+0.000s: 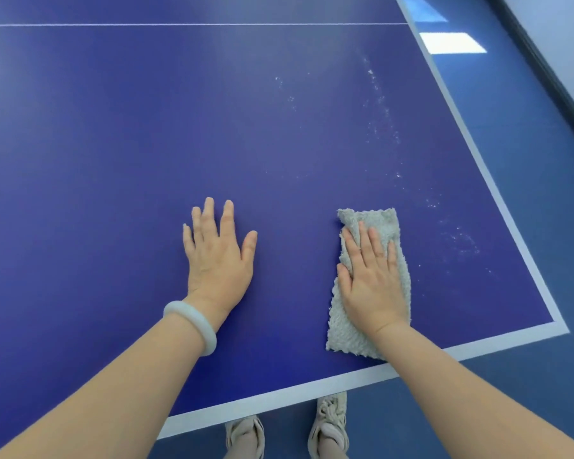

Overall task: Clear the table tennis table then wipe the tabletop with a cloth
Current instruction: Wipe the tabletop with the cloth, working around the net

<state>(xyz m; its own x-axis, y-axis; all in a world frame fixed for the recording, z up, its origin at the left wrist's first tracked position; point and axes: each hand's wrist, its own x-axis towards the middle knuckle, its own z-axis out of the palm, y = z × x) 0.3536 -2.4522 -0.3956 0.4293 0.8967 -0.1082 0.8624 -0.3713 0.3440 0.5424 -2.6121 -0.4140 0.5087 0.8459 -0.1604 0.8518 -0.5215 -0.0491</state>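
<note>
Cloth (340, 329) is lying long-axis forward under the right hand (368, 279), which is pressing flat-fingered; dust specks (381, 107) are sitting forward-right of it, farther from the spread left hand (217, 256).

1. One table (113, 144), blue, with one thin white line across its far part.
2. One cloth (342, 329), grey and fluffy, near the table's near right corner.
3. Two hands: the left hand (217, 253) lies flat on the bare table, and the right hand (370, 283) lies flat on the cloth.
4. One pale bracelet (193, 323), on the left wrist.
5. Two light shoes, a left shoe (246, 435) and a right shoe (330, 422), on the floor below the table's near edge.
</note>
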